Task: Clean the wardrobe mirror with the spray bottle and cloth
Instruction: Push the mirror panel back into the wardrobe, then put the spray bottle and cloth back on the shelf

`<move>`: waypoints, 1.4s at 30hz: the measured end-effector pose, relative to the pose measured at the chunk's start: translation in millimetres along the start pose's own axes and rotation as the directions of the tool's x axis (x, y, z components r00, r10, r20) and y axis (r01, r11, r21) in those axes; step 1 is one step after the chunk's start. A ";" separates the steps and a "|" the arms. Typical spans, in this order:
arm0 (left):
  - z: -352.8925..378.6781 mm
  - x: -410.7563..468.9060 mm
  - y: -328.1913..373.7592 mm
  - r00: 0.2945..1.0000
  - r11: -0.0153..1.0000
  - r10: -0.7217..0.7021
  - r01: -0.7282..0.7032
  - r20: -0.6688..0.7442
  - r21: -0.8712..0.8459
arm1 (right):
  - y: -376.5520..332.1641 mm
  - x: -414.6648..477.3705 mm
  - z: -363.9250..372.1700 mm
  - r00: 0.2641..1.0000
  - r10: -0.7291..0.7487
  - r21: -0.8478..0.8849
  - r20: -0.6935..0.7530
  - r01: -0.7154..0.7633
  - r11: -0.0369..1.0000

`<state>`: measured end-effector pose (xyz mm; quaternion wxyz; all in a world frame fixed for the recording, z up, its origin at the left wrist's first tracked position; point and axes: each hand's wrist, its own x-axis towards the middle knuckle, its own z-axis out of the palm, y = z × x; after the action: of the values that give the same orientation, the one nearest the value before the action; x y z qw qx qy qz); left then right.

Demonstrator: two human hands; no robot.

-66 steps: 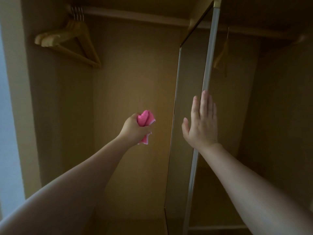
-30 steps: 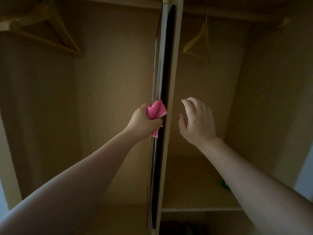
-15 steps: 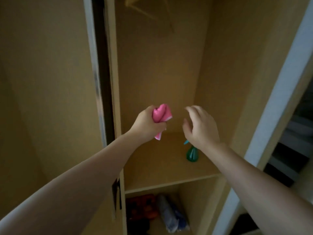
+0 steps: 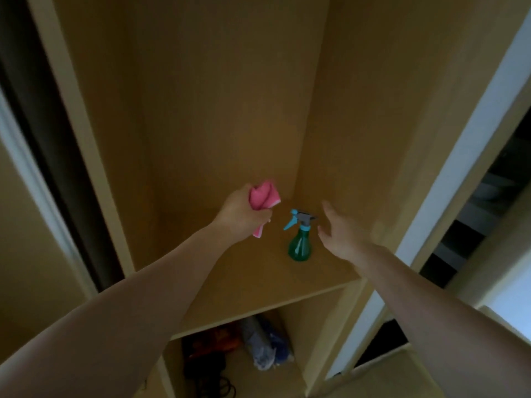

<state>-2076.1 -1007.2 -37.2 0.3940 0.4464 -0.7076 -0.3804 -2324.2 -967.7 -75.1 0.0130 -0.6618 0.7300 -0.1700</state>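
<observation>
Head view, dim light, looking into a wooden wardrobe compartment. Left hand (image 4: pixel 240 218) is raised in front of the back panel, fingers curled round a bunched pink cloth (image 4: pixel 263 196); one end of the cloth sticks out above the fist and a smaller end hangs below it. Spray bottle (image 4: pixel 299 246) stands upright on the shelf (image 4: pixel 253 285), towards the back right corner: green see-through body, grey head, light blue trigger pointing left. Cloth and left hand sit just left of the bottle, apart from it. Right hand (image 4: pixel 342 238) is just right of the bottle's head, fingers spread wide and relaxed, thumb side towards the bottle; it holds nothing, and a narrow gap shows between hand and bottle. The hand's outline is slightly blurred. Below the shelf, a lower compartment holds an orange item (image 4: pixel 221 341), a grey-blue bundle (image 4: pixel 265 344) and some black cables (image 4: pixel 212 383); too dark to identify further. A dark vertical strip (image 4: pixel 48 133) runs down the left side beside a pale upright. A white frame (image 4: pixel 459 156) slants along the right side.
</observation>
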 end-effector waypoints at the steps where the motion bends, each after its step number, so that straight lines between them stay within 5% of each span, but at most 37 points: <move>1: 6.2 7.5 -4.8 1.000 1.000 -0.013 0.013 -0.007 0.003 | 8.5 12.1 7.6 0.998 0.008 0.006 0.059 -0.009 1.000; 5: 28.0 30.3 -22.4 0.995 0.996 -0.087 0.088 -0.056 0.024 | 36.2 59.0 38.9 0.976 0.022 0.058 0.218 -0.036 0.998; 13: 48.6 45.8 -55.3 0.956 0.974 -0.192 0.214 -0.223 0.080 | 48.1 126.3 85.1 0.949 -0.060 0.193 0.311 -0.001 0.981; 20: 45.3 40.3 -58.0 0.934 0.958 -0.233 0.268 -0.270 0.099 | 48.4 141.2 89.1 0.963 -0.099 0.271 0.251 0.029 0.962; 26: 31.2 22.4 -37.8 0.919 0.947 -0.228 0.287 -0.321 0.148 | 24.0 133.6 66.3 0.960 -0.248 0.321 0.133 0.195 0.927; 42: -65.8 -145.3 32.9 0.917 0.982 -0.076 0.135 -0.391 0.128 | -111.4 -28.2 -44.8 0.811 -0.548 0.491 -0.205 0.570 0.659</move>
<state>-1985.7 -873.9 -13.2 0.4686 0.5787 -0.6184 -0.2511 -2224.5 -937.3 -9.2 0.1279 -0.8198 0.4149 -0.3733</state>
